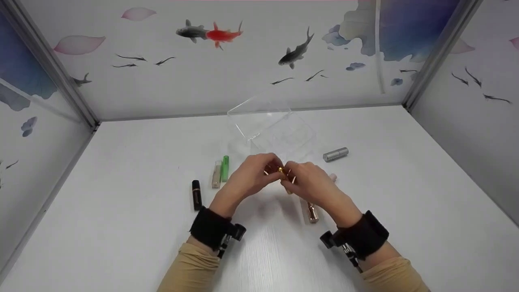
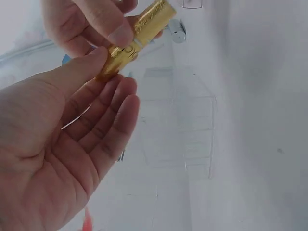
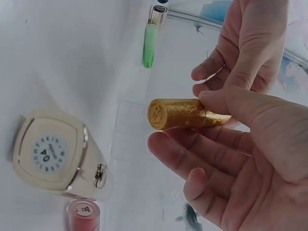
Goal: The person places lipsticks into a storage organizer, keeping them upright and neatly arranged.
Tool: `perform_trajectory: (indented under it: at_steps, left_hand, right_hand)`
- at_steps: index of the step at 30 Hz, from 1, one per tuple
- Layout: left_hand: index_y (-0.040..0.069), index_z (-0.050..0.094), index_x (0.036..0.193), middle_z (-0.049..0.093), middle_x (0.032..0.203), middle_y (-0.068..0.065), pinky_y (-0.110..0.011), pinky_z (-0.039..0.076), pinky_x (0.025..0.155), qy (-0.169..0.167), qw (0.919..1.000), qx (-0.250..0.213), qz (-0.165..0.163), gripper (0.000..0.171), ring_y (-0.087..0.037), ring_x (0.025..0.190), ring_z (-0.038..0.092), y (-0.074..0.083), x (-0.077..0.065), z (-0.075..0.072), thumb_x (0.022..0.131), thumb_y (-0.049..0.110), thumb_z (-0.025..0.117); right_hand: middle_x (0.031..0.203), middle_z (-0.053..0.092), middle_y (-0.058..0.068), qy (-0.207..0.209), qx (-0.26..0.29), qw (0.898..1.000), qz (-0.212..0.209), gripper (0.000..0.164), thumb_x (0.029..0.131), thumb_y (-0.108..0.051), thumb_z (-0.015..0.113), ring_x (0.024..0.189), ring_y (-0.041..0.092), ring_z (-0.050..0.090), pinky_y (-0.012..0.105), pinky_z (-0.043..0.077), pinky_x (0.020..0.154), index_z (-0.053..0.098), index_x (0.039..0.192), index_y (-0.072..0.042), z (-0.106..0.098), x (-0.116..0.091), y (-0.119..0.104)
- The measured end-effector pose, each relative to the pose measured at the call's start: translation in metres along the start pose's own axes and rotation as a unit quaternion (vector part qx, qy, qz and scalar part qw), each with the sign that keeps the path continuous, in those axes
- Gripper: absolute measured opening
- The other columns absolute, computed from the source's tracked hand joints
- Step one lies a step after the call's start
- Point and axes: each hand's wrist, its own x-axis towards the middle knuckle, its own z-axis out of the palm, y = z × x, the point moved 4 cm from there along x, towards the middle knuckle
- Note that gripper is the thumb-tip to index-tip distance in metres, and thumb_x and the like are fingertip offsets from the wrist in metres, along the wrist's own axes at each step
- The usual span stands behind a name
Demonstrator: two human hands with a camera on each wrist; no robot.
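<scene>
Between both hands is a gold lipstick tube (image 2: 156,21) with an embossed surface. My left hand (image 1: 255,172) pinches its lower, amber-toned end between thumb and fingertips, as the left wrist view shows. The other end is in the grip of my right hand (image 1: 312,180), thumb on top and fingers beneath. In the right wrist view, the tube (image 3: 175,114) lies nearly level, its round stamped end facing the camera. From the head view the tube is mostly hidden by the fingers.
Behind the hands stands a clear box (image 1: 284,132). To the left lie a black tube (image 1: 196,195), a clear-and-beige tube (image 1: 216,175) and a green tube (image 1: 225,168). Rightward are a silver tube (image 1: 335,154), a beige bottle (image 3: 48,178) and a pink tube (image 3: 84,219).
</scene>
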Motion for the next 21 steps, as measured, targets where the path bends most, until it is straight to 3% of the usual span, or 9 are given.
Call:
perform_trajectory:
  at_steps: [3,6,12,17,21]
  left_hand:
    - [0.013,0.06,0.104,0.066,0.099,0.003,-0.019,0.052,0.077,0.054,0.9974,-0.045,0.014,0.02,-0.007,0.091,0.064,0.004,0.002,-0.004,0.087,0.023,0.067]
    - [0.014,0.06,0.106,0.064,0.102,0.002,-0.017,0.053,0.077,0.111,0.9897,-0.083,0.037,0.021,-0.007,0.096,0.063,0.008,0.003,-0.007,0.087,0.019,0.067]
    - [0.017,0.061,0.111,0.062,0.106,0.003,-0.016,0.053,0.079,0.207,0.9731,-0.082,0.059,0.026,-0.006,0.1,0.061,0.013,0.003,-0.014,0.086,0.022,0.067]
    - [0.018,0.063,0.111,0.062,0.107,0.004,-0.016,0.052,0.081,0.256,0.9623,-0.067,0.062,0.026,-0.006,0.098,0.06,0.015,0.002,-0.02,0.086,0.022,0.068]
    - [0.018,0.065,0.108,0.062,0.105,0.004,-0.017,0.052,0.081,0.274,0.9574,-0.067,0.064,0.023,-0.006,0.095,0.06,0.013,0.002,-0.023,0.085,0.019,0.068]
  right_hand:
    - [0.08,0.071,0.001,0.05,0.019,0.999,-0.006,0.01,0.088,-0.015,0.063,0.069,0.012,0.065,0.027,0.051,0.061,0.062,0.095,-0.008,-0.005,0.003,-0.001]
    - [0.089,0.072,0.005,0.09,0.038,0.995,-0.009,0.014,0.09,-0.014,0.062,0.077,0.016,0.069,0.031,0.055,0.069,0.062,0.102,-0.008,-0.01,0.005,-0.002]
    - [0.101,0.071,0.004,0.152,0.063,0.986,0.003,0.021,0.09,-0.016,0.063,0.087,0.016,0.068,0.029,0.055,0.075,0.063,0.11,-0.01,-0.019,0.012,-0.006]
    - [0.107,0.068,0.006,0.19,0.07,0.979,0.003,0.026,0.089,-0.015,0.065,0.091,0.018,0.067,0.029,0.055,0.078,0.063,0.114,-0.008,-0.022,0.019,-0.011]
    - [0.108,0.067,0.006,0.2,0.086,0.976,0.005,0.026,0.089,-0.014,0.063,0.092,0.019,0.068,0.03,0.055,0.077,0.062,0.115,-0.008,-0.022,0.026,-0.014]
